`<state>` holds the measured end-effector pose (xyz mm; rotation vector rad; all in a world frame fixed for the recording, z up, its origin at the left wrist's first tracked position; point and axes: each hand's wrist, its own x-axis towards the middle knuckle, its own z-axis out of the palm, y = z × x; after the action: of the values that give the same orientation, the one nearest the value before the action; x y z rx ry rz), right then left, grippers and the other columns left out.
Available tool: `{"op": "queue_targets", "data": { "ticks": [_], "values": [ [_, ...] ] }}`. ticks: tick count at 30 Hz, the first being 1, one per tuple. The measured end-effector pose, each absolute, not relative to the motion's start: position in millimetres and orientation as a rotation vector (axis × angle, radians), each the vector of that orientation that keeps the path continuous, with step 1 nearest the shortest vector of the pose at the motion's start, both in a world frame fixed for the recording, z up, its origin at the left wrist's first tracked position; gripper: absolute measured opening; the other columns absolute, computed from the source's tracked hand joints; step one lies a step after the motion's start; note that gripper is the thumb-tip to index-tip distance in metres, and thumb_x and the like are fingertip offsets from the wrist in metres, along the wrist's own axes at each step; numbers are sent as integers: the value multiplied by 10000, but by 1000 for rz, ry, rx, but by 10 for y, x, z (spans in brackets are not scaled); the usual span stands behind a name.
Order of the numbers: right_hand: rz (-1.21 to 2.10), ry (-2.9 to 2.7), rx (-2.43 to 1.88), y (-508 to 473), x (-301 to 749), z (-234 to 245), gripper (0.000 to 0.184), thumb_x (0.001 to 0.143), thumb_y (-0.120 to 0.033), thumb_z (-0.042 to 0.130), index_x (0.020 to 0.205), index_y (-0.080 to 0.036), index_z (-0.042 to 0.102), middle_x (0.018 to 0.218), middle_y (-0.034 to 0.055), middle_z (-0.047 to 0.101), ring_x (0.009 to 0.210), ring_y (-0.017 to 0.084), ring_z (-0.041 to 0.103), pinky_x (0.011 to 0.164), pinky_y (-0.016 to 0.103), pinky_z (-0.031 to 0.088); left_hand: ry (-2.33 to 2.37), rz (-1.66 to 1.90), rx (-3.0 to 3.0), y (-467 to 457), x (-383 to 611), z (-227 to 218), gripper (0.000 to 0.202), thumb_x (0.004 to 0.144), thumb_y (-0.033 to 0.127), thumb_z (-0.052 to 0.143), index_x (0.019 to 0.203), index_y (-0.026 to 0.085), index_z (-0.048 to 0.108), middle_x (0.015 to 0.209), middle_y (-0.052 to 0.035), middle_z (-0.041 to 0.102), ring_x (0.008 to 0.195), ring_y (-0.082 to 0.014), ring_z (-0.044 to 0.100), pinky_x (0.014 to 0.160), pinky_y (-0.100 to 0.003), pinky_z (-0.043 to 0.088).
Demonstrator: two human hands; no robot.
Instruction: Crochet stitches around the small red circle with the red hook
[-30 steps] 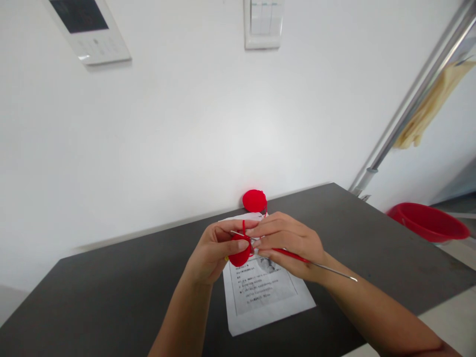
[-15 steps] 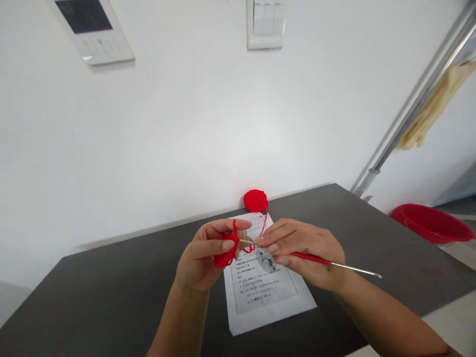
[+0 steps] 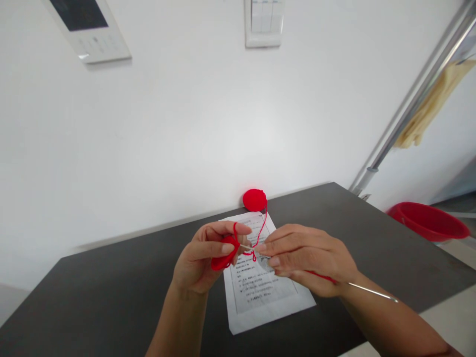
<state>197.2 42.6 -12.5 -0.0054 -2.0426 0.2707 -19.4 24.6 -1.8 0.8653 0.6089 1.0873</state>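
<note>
Between thumb and fingers, my left hand (image 3: 203, 255) pinches a small red crochet piece (image 3: 222, 260), with a strand of red yarn looped over its raised index finger. My right hand (image 3: 310, 258) is closed around a crochet hook (image 3: 372, 292) with a red grip and metal ends. The hook's thin tip meets the edge of the crochet piece; whether it passes through a stitch I cannot tell. From the hands the yarn (image 3: 262, 229) runs back to a red yarn ball (image 3: 255, 200) by the wall. A small loop of yarn dangles between the hands.
Under the hands a printed sheet (image 3: 271, 302) lies on the dark table (image 3: 122, 297). The white wall (image 3: 178, 124) rises behind, carrying a switch plate (image 3: 265, 25) and a panel (image 3: 92, 34). At right are a metal pole (image 3: 416, 106), yellowish gloves (image 3: 427, 114) and a red basin (image 3: 427, 223).
My right hand has turned and moved slightly right and down, so the hook's rear end points lower. The left hand keeps its pinch almost unmoved. The view has shifted a little.
</note>
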Motion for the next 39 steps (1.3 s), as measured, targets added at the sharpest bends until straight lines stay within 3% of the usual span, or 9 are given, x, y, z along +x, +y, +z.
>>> {"op": "queue_targets", "data": {
  "ticks": [5, 10, 15, 18, 21, 27, 31, 34, 39],
  "values": [
    [369, -2077, 28, 446, 2005, -82, 185, 976, -115, 564, 1129, -118, 668, 1023, 166, 789, 1031, 197, 749, 899, 327, 633, 637, 1061, 831, 218, -189, 26, 195, 523, 155, 803, 716, 159, 826, 541, -32, 670, 411, -86, 499, 447, -229, 255],
    [500, -1938, -22, 399, 1963, -91, 164, 989, -174, 571, 1102, -154, 688, 987, 149, 796, 958, 187, 762, 842, 315, 645, 660, 1038, 825, 225, -196, 10, 207, 503, 172, 846, 709, 171, 834, 564, -43, 698, 421, -89, 542, 437, -200, 307],
    [201, -2003, -67, 349, 1931, -116, 183, 978, -128, 576, 1136, -143, 666, 998, 154, 796, 989, 203, 761, 837, 325, 661, 636, 1059, 855, 245, -202, 3, 250, 536, 208, 860, 781, 163, 845, 498, -34, 655, 456, -90, 555, 480, -191, 362],
    [90, -2019, -49, 360, 1940, -101, 141, 955, -110, 616, 1082, -120, 675, 951, 156, 799, 947, 207, 767, 821, 312, 668, 651, 1073, 865, 238, -212, 37, 213, 538, 192, 845, 750, 167, 843, 568, -48, 702, 442, -83, 536, 462, -198, 362],
    [241, -2043, 20, 402, 1966, -74, 120, 963, -109, 600, 1049, -98, 683, 967, 178, 794, 974, 208, 759, 844, 316, 661, 680, 1061, 878, 230, -235, 64, 191, 525, 170, 833, 716, 163, 837, 643, -70, 740, 432, -83, 524, 432, -204, 342],
    [759, -1868, 11, 431, 1967, -100, 109, 947, -141, 652, 1022, -128, 730, 942, 154, 793, 920, 207, 767, 808, 335, 646, 735, 1042, 982, 229, -277, -5, 177, 530, 212, 856, 689, 138, 830, 570, -76, 686, 422, -103, 499, 399, -224, 283],
    [1025, -1643, -45, 401, 1929, -169, 101, 922, -144, 694, 1002, -159, 753, 907, 106, 792, 859, 194, 773, 740, 310, 651, 760, 1097, 1010, 219, -205, -56, 209, 538, 228, 911, 718, 156, 831, 516, -43, 675, 415, -91, 507, 446, -217, 342],
    [797, -1700, -75, 412, 1915, -202, 104, 940, -164, 673, 1019, -161, 742, 968, 113, 786, 900, 188, 763, 784, 321, 645, 777, 1147, 981, 207, -120, -54, 209, 527, 211, 939, 668, 153, 796, 541, -30, 692, 441, -87, 528, 464, -202, 379],
    [51, -1988, -68, 509, 1905, -201, 117, 980, -163, 599, 1014, -103, 694, 1079, 188, 764, 1054, 207, 721, 887, 353, 622, 791, 1175, 944, 170, -43, -37, 229, 548, 213, 948, 694, 157, 781, 576, -8, 689, 484, -78, 542, 495, -187, 424]
  ]
}}
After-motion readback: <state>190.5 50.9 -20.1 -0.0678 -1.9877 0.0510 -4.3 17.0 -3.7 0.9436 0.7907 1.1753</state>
